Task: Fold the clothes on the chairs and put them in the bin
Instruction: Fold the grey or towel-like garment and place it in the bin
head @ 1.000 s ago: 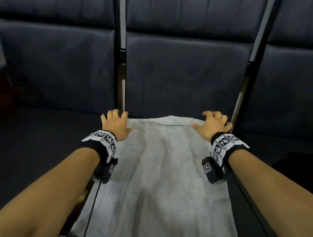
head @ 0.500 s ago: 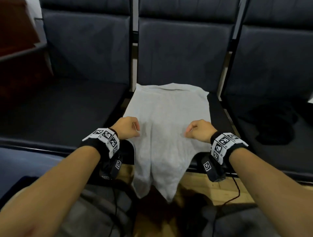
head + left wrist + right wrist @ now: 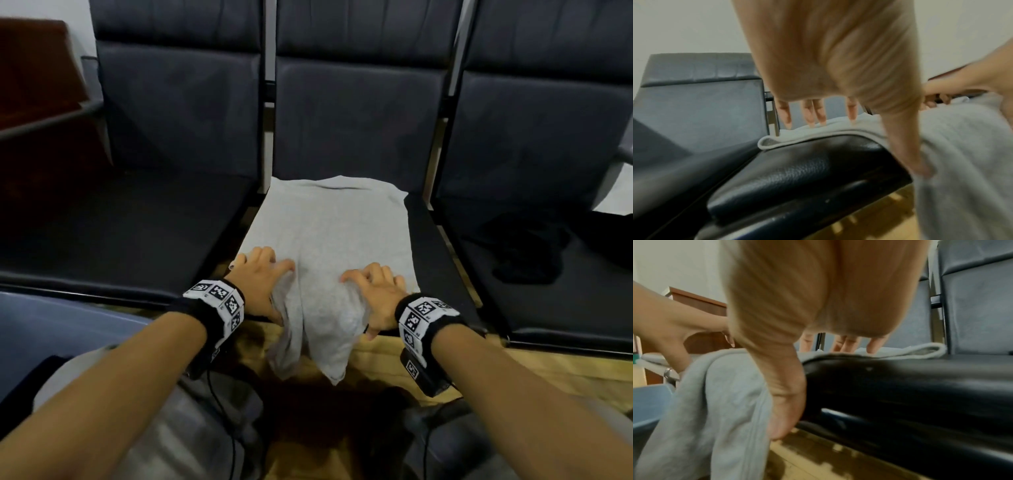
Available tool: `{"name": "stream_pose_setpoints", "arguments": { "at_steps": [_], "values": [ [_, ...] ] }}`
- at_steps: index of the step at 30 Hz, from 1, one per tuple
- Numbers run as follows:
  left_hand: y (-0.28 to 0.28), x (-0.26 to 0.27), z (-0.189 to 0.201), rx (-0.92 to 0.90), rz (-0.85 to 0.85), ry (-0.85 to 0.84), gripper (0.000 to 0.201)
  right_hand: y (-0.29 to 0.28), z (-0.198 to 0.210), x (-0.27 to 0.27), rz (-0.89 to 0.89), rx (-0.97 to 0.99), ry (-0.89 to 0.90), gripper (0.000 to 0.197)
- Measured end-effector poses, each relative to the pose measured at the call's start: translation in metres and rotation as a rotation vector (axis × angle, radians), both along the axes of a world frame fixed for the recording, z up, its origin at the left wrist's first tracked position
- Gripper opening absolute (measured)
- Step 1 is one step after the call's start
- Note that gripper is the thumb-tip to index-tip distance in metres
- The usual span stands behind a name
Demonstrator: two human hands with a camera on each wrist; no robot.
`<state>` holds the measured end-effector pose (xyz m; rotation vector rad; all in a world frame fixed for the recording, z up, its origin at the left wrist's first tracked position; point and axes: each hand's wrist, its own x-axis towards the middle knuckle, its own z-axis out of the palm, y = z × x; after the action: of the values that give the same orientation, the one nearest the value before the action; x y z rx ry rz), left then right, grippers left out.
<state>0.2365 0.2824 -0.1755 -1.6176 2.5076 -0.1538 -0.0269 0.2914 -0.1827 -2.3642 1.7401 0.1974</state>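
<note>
Grey garment (image 3: 329, 233) lies flat on the middle chair seat (image 3: 431, 246), collar end toward the backrest, hem end hanging off the seat's front edge toward the floor.

Your left hand (image 3: 263, 281) rests on the garment at the seat's front edge, fingers spread flat on top, thumb tucked under the hanging cloth. Your right hand (image 3: 376, 291) mirrors it on the other side: fingers spread on the cloth, thumb hooked below the drooping part. Each hand thus pinches the fabric loosely between flat fingers and thumb.

Step in hand, as judged: taking up the hanging end for the first cross fold.

Next move calls for lifting both sides evenly and carrying the hem toward the collar, keeping edges aligned.

Dark garment (image 3: 524, 253) waits on the chair right of the middle seat. Bin not in view.
</note>
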Motion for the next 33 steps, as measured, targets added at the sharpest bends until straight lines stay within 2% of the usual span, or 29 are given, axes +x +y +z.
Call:
{"name": "stream_pose_setpoints", "arguments": {
  "at_steps": [2, 3, 6, 8, 11, 14, 17, 19, 21, 23, 24, 25, 26, 28, 30, 32, 33],
  "values": [
    [-0.001, -0.002, -0.002, 0.021, -0.069, 0.021, 0.101, -0.005, -0.004, 0.002, 0.06, -0.017, -0.019, 0.12],
    [-0.001, -0.005, -0.004, 0.054, -0.115, 0.018, 0.097, -0.005, -0.005, 0.002, 0.086, -0.012, -0.02, 0.123],
    [-0.004, -0.012, -0.014, 0.161, -0.209, 0.06, 0.075, -0.005, -0.009, 0.007, 0.169, 0.024, -0.02, 0.115],
    [-0.005, -0.013, -0.018, 0.204, -0.205, 0.229, 0.058, -0.004, -0.012, 0.008, 0.187, 0.038, -0.06, 0.101],
    [-0.008, -0.011, -0.013, 0.269, -0.068, 0.592, 0.041, -0.007, -0.02, 0.003, 0.142, 0.029, -0.228, 0.07],
    [-0.013, -0.009, -0.004, 0.242, 0.042, 0.731, 0.029, -0.011, -0.023, -0.003, 0.063, -0.013, -0.54, 0.032],
    [-0.018, -0.009, 0.008, 0.219, 0.125, 0.89, 0.03, -0.015, -0.01, -0.003, -0.096, 0.018, -0.822, 0.01],
    [-0.023, -0.011, 0.018, 0.212, 0.155, 0.968, 0.037, -0.02, 0.004, -0.001, -0.141, -0.011, -0.885, 0.025],
    [-0.027, -0.016, 0.031, 0.2, 0.163, 1.009, 0.038, -0.026, 0.024, 0.006, -0.188, -0.039, -0.956, 0.03],
    [-0.033, -0.024, 0.047, 0.269, 0.19, 1.07, 0.037, -0.034, 0.043, 0.012, -0.26, 0.093, -1.184, 0.023],
    [-0.034, -0.028, 0.051, 0.348, 0.203, 1.118, 0.032, -0.035, 0.049, 0.01, -0.262, 0.212, -1.279, 0.019],
    [-0.036, -0.031, 0.057, 0.444, 0.207, 1.176, 0.021, -0.04, 0.054, 0.007, -0.247, 0.294, -1.316, 0.024],
    [-0.039, -0.032, 0.061, 0.538, 0.187, 1.217, 0.009, -0.045, 0.059, 0.002, -0.204, 0.34, -1.282, 0.036],
    [-0.05, -0.027, 0.058, 0.637, 0.091, 1.205, 0.025, -0.052, 0.06, -0.007, -0.075, 0.345, -1.109, 0.045],
    [-0.058, -0.021, 0.053, 0.601, 0.025, 1.099, 0.032, -0.057, 0.058, -0.013, 0.017, 0.313, -1.019, 0.045],
    [-0.069, -0.021, 0.052, 0.526, -0.019, 1.016, 0.032, -0.065, 0.056, -0.017, 0.036, 0.325, -1.023, 0.042],
    [-0.076, -0.022, 0.053, 0.505, -0.033, 0.984, 0.039, -0.071, 0.057, -0.018, 0.04, 0.319, -1.016, 0.038]
  ]
}}
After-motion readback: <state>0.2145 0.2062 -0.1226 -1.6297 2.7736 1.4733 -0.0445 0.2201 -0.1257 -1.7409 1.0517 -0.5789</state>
